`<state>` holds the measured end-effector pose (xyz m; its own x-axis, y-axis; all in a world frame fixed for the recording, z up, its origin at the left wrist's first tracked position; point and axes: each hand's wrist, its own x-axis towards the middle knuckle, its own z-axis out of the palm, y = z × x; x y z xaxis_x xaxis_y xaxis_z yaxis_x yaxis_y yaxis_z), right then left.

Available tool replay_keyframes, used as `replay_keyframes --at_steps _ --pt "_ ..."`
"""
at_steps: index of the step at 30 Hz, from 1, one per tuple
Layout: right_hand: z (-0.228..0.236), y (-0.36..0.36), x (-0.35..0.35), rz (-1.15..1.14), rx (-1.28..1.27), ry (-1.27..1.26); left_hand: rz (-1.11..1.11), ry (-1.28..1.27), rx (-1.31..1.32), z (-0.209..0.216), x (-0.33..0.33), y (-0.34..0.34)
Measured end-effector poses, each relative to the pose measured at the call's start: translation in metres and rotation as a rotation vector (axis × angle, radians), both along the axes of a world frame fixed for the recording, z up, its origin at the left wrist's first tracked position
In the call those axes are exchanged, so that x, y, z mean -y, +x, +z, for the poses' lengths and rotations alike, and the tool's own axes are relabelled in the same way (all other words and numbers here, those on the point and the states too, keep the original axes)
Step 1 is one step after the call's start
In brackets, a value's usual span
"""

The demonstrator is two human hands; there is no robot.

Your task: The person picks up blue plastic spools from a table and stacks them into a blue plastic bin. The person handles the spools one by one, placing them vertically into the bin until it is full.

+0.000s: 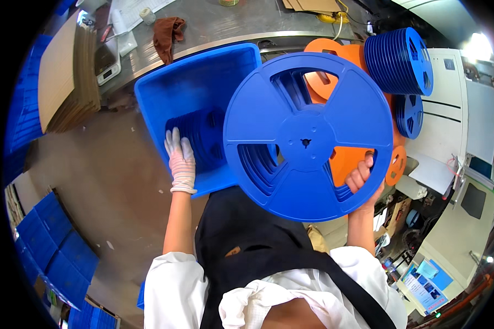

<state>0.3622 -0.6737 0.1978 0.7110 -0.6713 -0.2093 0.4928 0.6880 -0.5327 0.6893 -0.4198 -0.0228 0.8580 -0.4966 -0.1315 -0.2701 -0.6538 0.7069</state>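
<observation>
Curling its fingers through the lower right cut-out of a large, round blue plastic reel (pixel 307 192), the bare right hand (pixel 359 174) gripped the reel close to its rim. The reel faced upward, mostly to the left of that hand, with more blue discs visible through its openings. The left hand (pixel 180 159), in a pale knitted glove, was open, its fingers extended against a row of dark blue plastic reels (pixel 206 134) inside a deep, rectangular blue plastic bin (pixel 195 77), near the bin's left edge.

Beyond the bin's far edge stretched a grey metal tabletop (pixel 219 24), with a crumpled brown cloth (pixel 167 35) near its front edge and flat pieces of brown cardboard (pixel 310 5) at its far edge. Bright orange plastic reels (pixel 346 52) showed behind the held reel, beside an upright stack of blue reels (pixel 392 63). Folded blue boxes (pixel 55 241) stood on the brownish floor (pixel 121 181) at left.
</observation>
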Motion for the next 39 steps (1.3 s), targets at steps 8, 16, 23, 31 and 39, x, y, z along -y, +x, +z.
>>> replay_keyframes --at_steps 8,16,23,31,39 --pt "0.045 0.029 -0.094 -0.018 0.129 0.134 -0.860 -0.293 0.264 0.259 0.086 -0.085" --pt "0.090 0.006 -0.134 -0.011 0.160 0.033 -0.857 -0.191 0.437 0.258 0.054 -0.063" --pt "0.126 -0.001 -0.140 -0.057 0.074 -0.031 -0.680 -0.030 0.337 0.221 0.042 -0.041" --pt "0.132 0.000 -0.107 -0.169 0.185 0.040 -1.149 -0.484 0.307 0.274 -0.025 -0.038" --pt "0.160 0.023 -0.081 -0.011 -0.009 -0.111 -1.225 -0.307 0.484 0.281 -0.031 -0.058"
